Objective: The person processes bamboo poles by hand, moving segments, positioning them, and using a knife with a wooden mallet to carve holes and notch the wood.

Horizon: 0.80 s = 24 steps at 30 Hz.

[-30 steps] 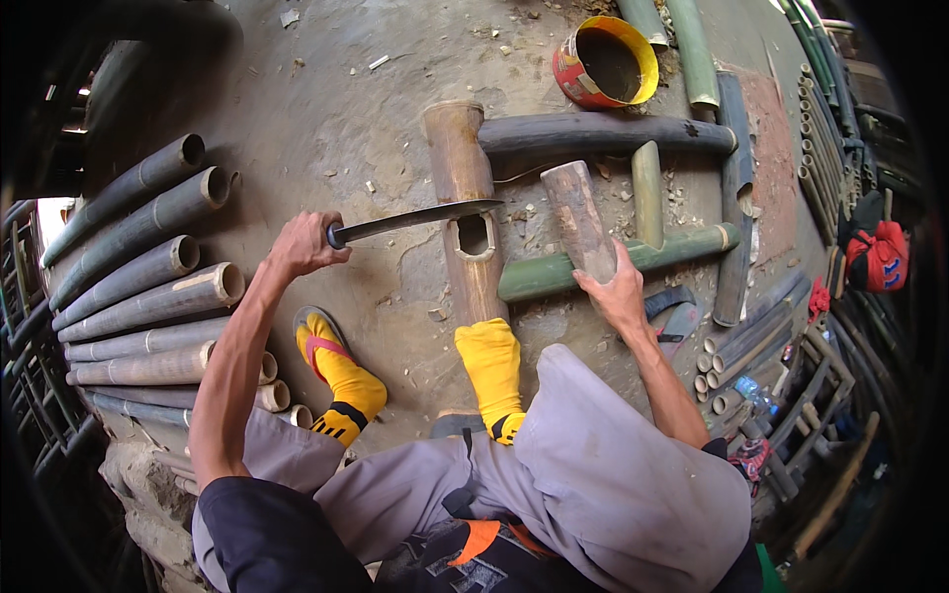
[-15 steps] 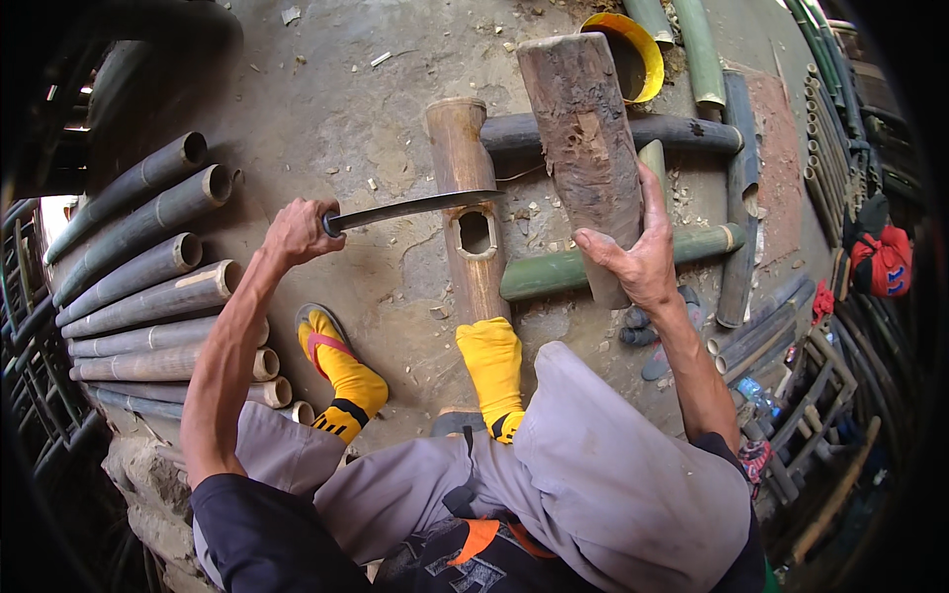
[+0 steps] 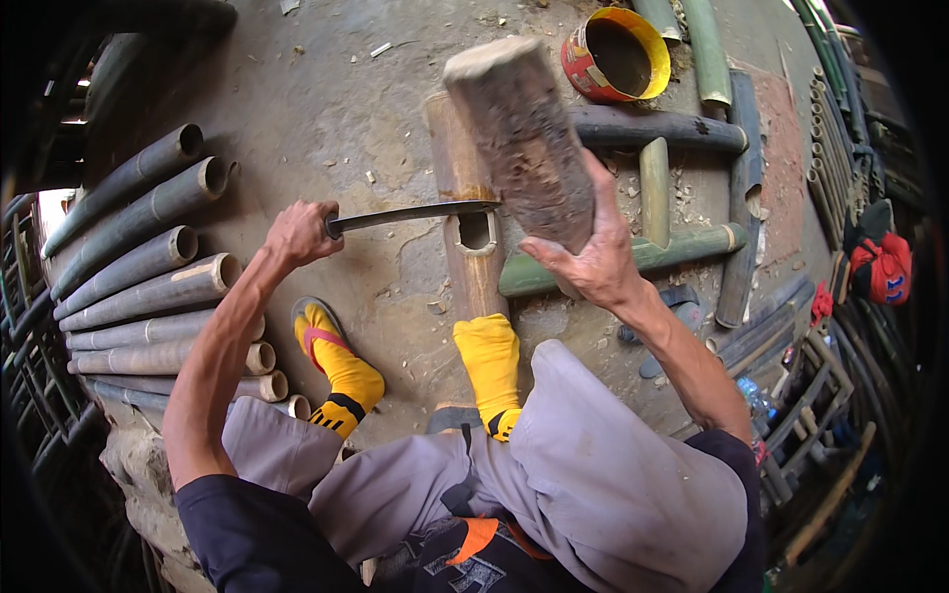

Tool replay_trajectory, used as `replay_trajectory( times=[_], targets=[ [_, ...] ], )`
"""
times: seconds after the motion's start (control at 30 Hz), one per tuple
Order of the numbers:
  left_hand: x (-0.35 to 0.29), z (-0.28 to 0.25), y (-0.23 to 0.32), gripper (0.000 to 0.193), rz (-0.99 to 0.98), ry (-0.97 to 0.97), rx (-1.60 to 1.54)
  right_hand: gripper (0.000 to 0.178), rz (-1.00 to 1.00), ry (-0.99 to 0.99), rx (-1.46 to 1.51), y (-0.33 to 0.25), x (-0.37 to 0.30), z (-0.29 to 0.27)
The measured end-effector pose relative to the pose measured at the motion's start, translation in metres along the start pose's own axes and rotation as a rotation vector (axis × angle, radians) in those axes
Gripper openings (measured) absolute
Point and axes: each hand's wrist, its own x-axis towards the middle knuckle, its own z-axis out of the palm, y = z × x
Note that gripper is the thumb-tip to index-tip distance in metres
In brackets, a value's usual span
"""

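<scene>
My left hand (image 3: 299,235) is closed round the handle of a machete (image 3: 415,212). Its long dark blade lies across a thick brown bamboo pole (image 3: 476,287), at the far edge of a squarish hole (image 3: 475,231) cut in the wall. Raised over the pole, a rough block of wood (image 3: 529,148) is gripped near its lower end by my right hand (image 3: 591,252). The block hides part of the pole's far end and the tip of the blade. My foot in a yellow sock (image 3: 489,361) presses on the pole's near end.
Cut bamboo poles (image 3: 148,217) lie in a row at the left. A green bamboo piece (image 3: 633,262) and dark poles (image 3: 662,128) lie right of the work. A yellow-rimmed bucket (image 3: 583,74) stands at the back. Small chips (image 3: 381,49) litter the floor.
The wood block has swung left and tipped over the pole, its top end now above the pole's far part. The machete blade has dropped slightly, closer to the hole. My left hand stays nearly still.
</scene>
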Motion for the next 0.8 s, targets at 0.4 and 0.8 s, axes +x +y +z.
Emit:
replay_trajectory(
  times=[0.4,0.8],
  targets=[
    [0.0,-0.004,0.004,0.022,-0.036,-0.107,-0.014,0.082,-0.085,0.131,0.283,-0.067,0.08,-0.004],
    [0.005,0.011,-0.006,0.025,0.001,-0.108,-0.056,0.086,0.13,0.009,0.237,-0.021,0.043,0.026]
  ],
)
